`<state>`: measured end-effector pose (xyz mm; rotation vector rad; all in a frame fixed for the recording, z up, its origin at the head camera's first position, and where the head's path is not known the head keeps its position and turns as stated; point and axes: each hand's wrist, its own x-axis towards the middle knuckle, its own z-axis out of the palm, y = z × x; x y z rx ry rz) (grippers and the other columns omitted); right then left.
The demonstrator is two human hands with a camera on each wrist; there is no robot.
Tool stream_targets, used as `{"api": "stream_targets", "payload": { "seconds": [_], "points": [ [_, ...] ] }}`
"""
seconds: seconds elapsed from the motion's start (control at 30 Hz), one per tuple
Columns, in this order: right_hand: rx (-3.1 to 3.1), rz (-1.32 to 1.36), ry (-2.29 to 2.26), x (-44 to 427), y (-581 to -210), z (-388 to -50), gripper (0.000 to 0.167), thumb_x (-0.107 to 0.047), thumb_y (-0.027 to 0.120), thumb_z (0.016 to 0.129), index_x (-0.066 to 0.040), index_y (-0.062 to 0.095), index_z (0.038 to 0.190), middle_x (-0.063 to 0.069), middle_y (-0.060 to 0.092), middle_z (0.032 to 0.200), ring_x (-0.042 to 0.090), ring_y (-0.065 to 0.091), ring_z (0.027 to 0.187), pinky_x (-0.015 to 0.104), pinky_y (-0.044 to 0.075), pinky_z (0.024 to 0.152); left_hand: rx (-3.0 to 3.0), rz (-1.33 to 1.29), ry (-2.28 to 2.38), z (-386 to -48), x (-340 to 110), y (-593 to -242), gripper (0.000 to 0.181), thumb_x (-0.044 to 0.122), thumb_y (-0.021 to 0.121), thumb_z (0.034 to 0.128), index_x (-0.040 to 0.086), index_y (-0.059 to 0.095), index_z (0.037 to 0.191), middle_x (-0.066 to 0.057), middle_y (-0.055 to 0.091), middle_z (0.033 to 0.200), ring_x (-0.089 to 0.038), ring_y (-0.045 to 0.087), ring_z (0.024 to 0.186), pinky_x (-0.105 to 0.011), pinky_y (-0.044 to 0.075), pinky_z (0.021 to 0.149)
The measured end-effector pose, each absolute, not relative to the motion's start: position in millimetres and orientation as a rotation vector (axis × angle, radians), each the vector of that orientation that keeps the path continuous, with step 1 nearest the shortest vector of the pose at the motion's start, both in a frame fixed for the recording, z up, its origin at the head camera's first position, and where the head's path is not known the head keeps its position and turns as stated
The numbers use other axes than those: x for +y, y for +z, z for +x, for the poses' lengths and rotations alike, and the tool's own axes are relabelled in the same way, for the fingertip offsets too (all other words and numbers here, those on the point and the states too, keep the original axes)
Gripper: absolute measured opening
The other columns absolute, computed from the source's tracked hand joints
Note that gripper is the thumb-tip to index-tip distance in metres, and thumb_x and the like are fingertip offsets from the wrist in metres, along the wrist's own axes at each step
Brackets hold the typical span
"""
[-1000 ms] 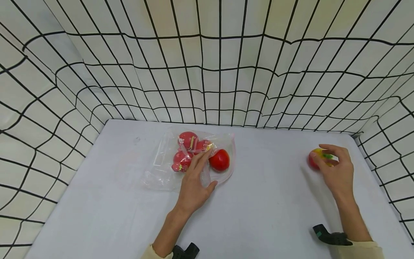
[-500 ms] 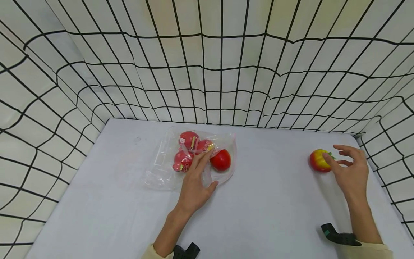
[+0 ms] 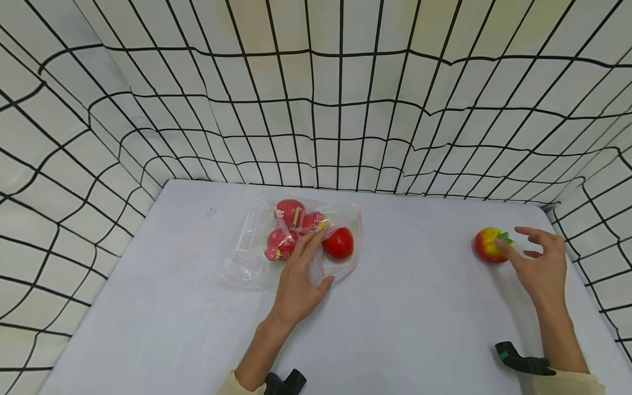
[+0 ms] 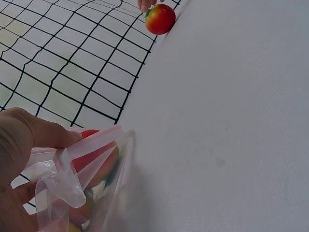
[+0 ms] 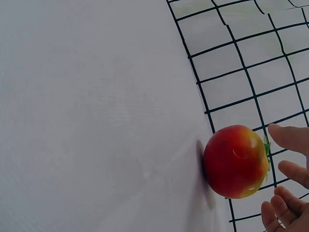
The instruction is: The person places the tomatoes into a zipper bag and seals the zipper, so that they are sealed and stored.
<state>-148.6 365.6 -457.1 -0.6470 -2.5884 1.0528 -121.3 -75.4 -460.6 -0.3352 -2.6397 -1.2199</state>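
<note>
Tomato and three red pieces are lying together at the bag, the three showing through its printed plastic. The tomato is sitting within the bag's pink outline; whether plastic is covering all of it, I am not able to tell. Judging by how things are lying, that share of the work is looking done.

One fruit, red and yellow with a green leaf, is resting outside, well apart from the bag, on the right side of the table near the net. It is seemingly making up what is left, being the only loose one in sight.

The right hand is standing just beside this fruit, thumb and fingers gaping wide and gripping nothing; whether the thumb is touching the leaf is staying unclear. The left hand is touching the bag, its fingers reaching fairly straight across the plastic and its thumb spreading well aside, apparently steadying it. The bag's mouth is looking loose and unsealed.
</note>
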Motion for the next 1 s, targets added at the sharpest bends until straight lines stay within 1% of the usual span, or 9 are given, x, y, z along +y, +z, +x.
{"api": "stream_targets", "payload": {
  "seconds": [0.2, 0.27, 0.33, 0.43, 0.5, 0.6, 0.8, 0.9, 1.0],
  "points": [
    [-2.728, -0.605, 1.048, 373, -463, -149, 0.063, -0.041, 0.067, 0.1, -0.009, 0.051, 0.152, 0.023, 0.032, 0.16, 0.043, 0.04, 0.141, 0.013, 0.051, 0.088, -2.63, -0.34, -1.216, -122, -74, -460, 0.106, 0.013, 0.094, 0.0722, 0.037, 0.039, 0.16, 0.001, 0.05, 0.152, -0.021, 0.049, 0.146, -0.043, 0.06, 0.101],
    [-2.766, -0.574, 1.051, 374, -465, -150, 0.065, -0.042, 0.065, 0.101, -0.008, 0.048, 0.154, 0.026, 0.031, 0.16, 0.046, 0.04, 0.141, 0.022, 0.057, 0.093, -2.628, -0.339, -1.218, -122, -74, -459, 0.107, 0.013, 0.095, 0.0716, 0.036, 0.039, 0.16, 0.0, 0.05, 0.152, -0.021, 0.049, 0.146, -0.044, 0.06, 0.101],
    [-2.801, -0.535, 1.054, 375, -466, -151, 0.066, -0.043, 0.064, 0.102, -0.005, 0.046, 0.154, 0.029, 0.031, 0.158, 0.048, 0.039, 0.141, 0.021, 0.058, 0.09, -2.628, -0.339, -1.217, -123, -74, -460, 0.107, 0.012, 0.095, 0.071, 0.036, 0.039, 0.16, 0.0, 0.05, 0.152, -0.021, 0.049, 0.146, -0.044, 0.06, 0.101],
    [-2.83, -0.469, 1.069, 376, -469, -151, 0.068, -0.042, 0.063, 0.103, -0.001, 0.044, 0.154, 0.032, 0.033, 0.155, 0.051, 0.039, 0.14, 0.01, 0.054, 0.083, -2.632, -0.34, -1.215, -123, -73, -460, 0.108, 0.011, 0.095, 0.0707, 0.035, 0.039, 0.16, 0.0, 0.05, 0.152, -0.021, 0.049, 0.146, -0.044, 0.06, 0.101],
    [-2.838, -0.433, 1.082, 375, -471, -151, 0.07, -0.041, 0.063, 0.103, 0.001, 0.042, 0.155, 0.033, 0.034, 0.154, 0.051, 0.039, 0.14, 0.001, 0.044, 0.073, -2.636, -0.336, -1.216, -123, -73, -460, 0.108, 0.012, 0.095, 0.071, 0.035, 0.039, 0.16, 0.0, 0.05, 0.153, -0.021, 0.049, 0.146, -0.044, 0.06, 0.101],
    [-2.841, -0.389, 1.094, 374, -473, -150, 0.073, -0.041, 0.063, 0.103, 0.002, 0.038, 0.156, 0.033, 0.036, 0.154, 0.051, 0.04, 0.138, -0.002, 0.038, 0.072, -2.642, -0.327, -1.215, -122, -72, -460, 0.107, 0.012, 0.095, 0.071, 0.036, 0.039, 0.16, 0.001, 0.05, 0.153, -0.021, 0.049, 0.146, -0.044, 0.059, 0.102],
    [-2.841, -0.387, 1.098, 372, -475, -147, 0.077, -0.042, 0.065, 0.102, 0.002, 0.035, 0.158, 0.033, 0.039, 0.152, 0.051, 0.041, 0.136, 0.0, 0.035, 0.071, -2.643, -0.322, -1.216, -121, -72, -459, 0.108, 0.012, 0.095, 0.0707, 0.036, 0.039, 0.16, 0.0, 0.05, 0.153, -0.022, 0.049, 0.146, -0.045, 0.06, 0.101],
    [-2.848, -0.408, 1.109, 370, -475, -146, 0.078, -0.043, 0.064, 0.102, 0.0, 0.033, 0.159, 0.034, 0.041, 0.152, 0.051, 0.041, 0.136, 0.002, 0.038, 0.072, -2.651, -0.32, -1.22, -121, -72, -459, 0.107, 0.013, 0.095, 0.0715, 0.036, 0.039, 0.159, 0.0, 0.05, 0.153, -0.022, 0.048, 0.146, -0.045, 0.06, 0.101],
    [-2.859, -0.421, 1.112, 366, -474, -147, 0.079, -0.045, 0.063, 0.102, -0.003, 0.031, 0.16, 0.034, 0.042, 0.153, 0.051, 0.042, 0.137, 0.008, 0.044, 0.079, -2.662, -0.314, -1.212, -121, -73, -460, 0.106, 0.013, 0.094, 0.0726, 0.037, 0.039, 0.16, 0.001, 0.049, 0.153, -0.021, 0.048, 0.147, -0.044, 0.06, 0.101]
  ]
}}
